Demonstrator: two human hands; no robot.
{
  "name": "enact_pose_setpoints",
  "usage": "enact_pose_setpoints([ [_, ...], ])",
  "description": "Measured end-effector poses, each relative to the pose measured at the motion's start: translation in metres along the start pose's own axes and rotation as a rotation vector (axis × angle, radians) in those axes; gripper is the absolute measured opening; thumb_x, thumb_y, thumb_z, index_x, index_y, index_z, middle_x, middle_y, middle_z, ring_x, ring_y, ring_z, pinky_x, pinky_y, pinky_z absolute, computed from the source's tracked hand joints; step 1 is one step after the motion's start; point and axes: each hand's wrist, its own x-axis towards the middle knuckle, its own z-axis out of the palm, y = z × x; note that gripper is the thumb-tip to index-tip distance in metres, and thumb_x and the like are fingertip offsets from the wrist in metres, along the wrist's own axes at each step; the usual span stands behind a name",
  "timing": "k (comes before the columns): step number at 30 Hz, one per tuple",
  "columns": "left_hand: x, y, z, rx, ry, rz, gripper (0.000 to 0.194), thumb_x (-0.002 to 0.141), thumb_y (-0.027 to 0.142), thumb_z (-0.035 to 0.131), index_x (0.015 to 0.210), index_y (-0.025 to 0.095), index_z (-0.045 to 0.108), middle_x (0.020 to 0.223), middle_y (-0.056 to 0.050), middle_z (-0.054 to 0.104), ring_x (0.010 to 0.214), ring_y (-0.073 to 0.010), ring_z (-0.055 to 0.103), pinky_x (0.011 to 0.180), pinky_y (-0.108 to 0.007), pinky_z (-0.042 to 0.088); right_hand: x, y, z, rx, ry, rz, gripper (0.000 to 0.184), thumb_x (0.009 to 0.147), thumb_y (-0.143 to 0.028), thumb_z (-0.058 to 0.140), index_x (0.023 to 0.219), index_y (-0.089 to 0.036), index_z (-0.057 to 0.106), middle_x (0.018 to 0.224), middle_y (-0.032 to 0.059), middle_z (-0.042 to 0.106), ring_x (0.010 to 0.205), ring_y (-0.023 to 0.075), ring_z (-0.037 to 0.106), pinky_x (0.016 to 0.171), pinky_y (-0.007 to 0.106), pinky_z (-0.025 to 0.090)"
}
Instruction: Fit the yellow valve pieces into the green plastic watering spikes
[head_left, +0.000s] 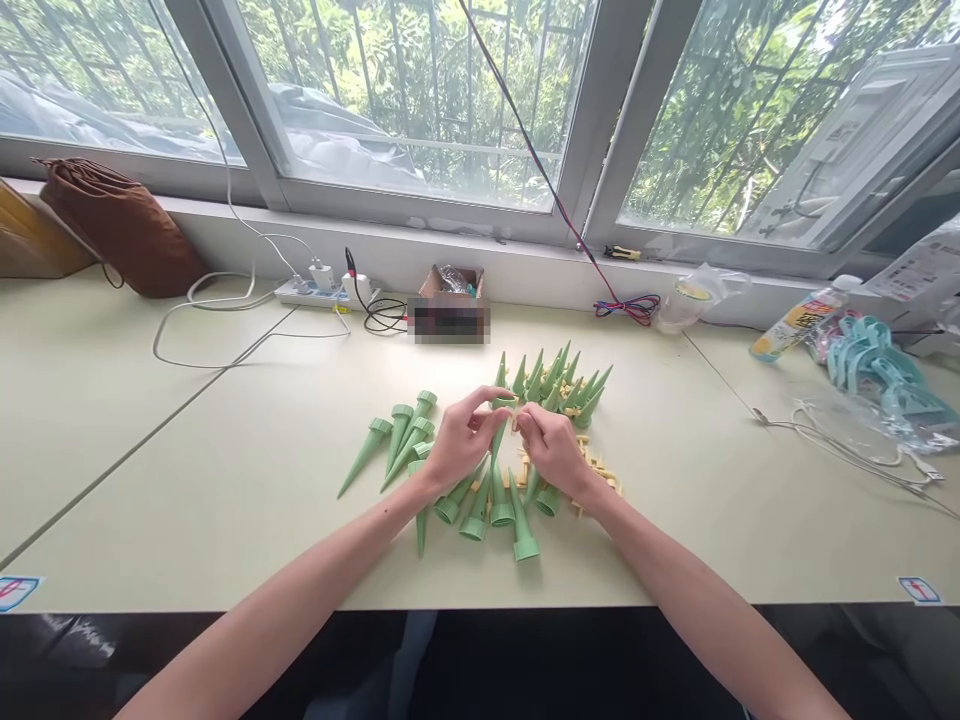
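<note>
In the head view, my left hand (459,438) is closed on a green plastic watering spike (496,442), its wide end up and its point down. Pinched in the fingers of my right hand (553,446) is a small yellow plastic piece (515,421), held close beside the spike's wide end; I cannot tell whether they touch. More green spikes (367,455) lie loose to the left and in front of my hands. Behind my hands stands a cluster of spikes (555,375), tips up, with yellow parts on them. Loose yellow pieces (600,470) are partly hidden by my right hand.
Along the back are a brown drawstring bag (120,225), a power strip (315,291) with white cables, a small cardboard box (450,283) and a plastic cup (682,303). To the right lie a bottle (802,320), light-blue plastic clips (877,365) and a white cable (847,450).
</note>
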Motion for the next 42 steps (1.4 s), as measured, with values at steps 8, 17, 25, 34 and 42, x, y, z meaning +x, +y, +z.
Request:
enact_pose_setpoints([
  [8,0.0038,0.008,-0.0006,-0.158,0.086,-0.141,0.03,0.09,0.046,0.062,0.081,0.016,0.062,0.055,0.004,0.053,0.038,-0.0067,0.045,0.036,-0.018,0.037,0.0024,-0.0073,-0.0017,0.013,0.026,-0.022,0.031,0.102,-0.038,0.042,0.088,-0.018,0.059,0.071,0.0001,0.058,0.056,0.0116,0.052,0.055,0.025,0.042],
  [17,0.0044,0.0063,-0.0015,-0.253,0.127,-0.243,0.037,0.09,0.048,0.06,0.071,0.016,0.058,0.05,0.003,0.055,0.036,-0.0061,0.043,0.036,-0.018,0.034,0.0015,-0.0052,-0.0014,0.043,0.068,-0.11,0.022,0.095,-0.037,0.057,0.108,-0.02,0.058,0.092,0.0042,0.064,0.06,0.0111,0.058,0.054,0.024,0.049],
  [25,0.0025,0.0063,-0.0013,-0.213,0.08,-0.215,0.037,0.092,0.048,0.057,0.075,0.015,0.059,0.054,0.002,0.059,0.035,-0.0066,0.044,0.037,-0.02,0.035,0.0008,-0.0001,0.0009,-0.048,0.128,-0.217,0.014,0.098,-0.033,0.053,0.099,-0.021,0.06,0.083,0.0021,0.062,0.061,0.0114,0.054,0.055,0.025,0.048],
  [34,0.0009,0.0079,-0.0008,-0.268,-0.035,-0.197,0.037,0.095,0.048,0.053,0.078,0.015,0.058,0.057,0.001,0.061,0.033,-0.0072,0.045,0.034,-0.02,0.031,-0.0011,-0.0047,-0.0012,-0.05,0.204,-0.32,0.009,0.097,-0.024,0.054,0.09,-0.021,0.06,0.074,0.0009,0.059,0.06,0.0122,0.052,0.054,0.025,0.044],
  [42,0.0004,0.0062,-0.0007,-0.23,-0.028,-0.104,0.03,0.093,0.043,0.058,0.079,0.016,0.056,0.049,0.005,0.051,0.035,-0.0074,0.046,0.036,-0.018,0.036,-0.0016,-0.0034,-0.0006,-0.057,0.235,-0.247,0.021,0.098,-0.031,0.052,0.08,-0.021,0.058,0.066,-0.0006,0.057,0.057,0.012,0.05,0.053,0.025,0.043],
])
